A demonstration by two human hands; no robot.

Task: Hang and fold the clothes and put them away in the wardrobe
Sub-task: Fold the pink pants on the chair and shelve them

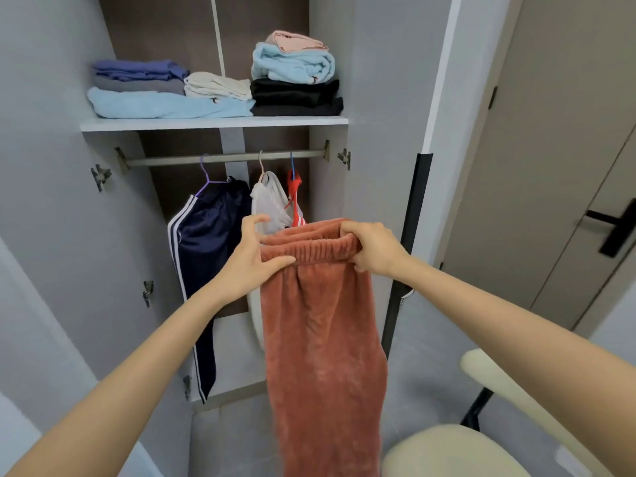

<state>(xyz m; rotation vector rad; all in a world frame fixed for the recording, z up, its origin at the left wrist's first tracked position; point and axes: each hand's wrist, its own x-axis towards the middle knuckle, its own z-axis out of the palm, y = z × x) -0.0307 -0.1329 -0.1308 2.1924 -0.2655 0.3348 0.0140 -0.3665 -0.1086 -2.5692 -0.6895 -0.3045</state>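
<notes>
The rust fleece trousers (320, 339) hang full length by the waistband before the open wardrobe (330, 63); the right hand (373, 249) grips the waistband's right end, fingers curled tight round it; the left hand (253, 258) pinches the left end, thumb in front, fingers loosely spread behind; probably being squared up; next they need a hanger for the rail (165, 161), or folding for the shelf (213, 125).

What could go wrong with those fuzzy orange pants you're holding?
The left hand seems to hold the orange pants loosely, while the right hand grips tight, so that end might slip. The long legs hang beside the chair and could catch on it. They might also bump the red hanger behind.
</notes>
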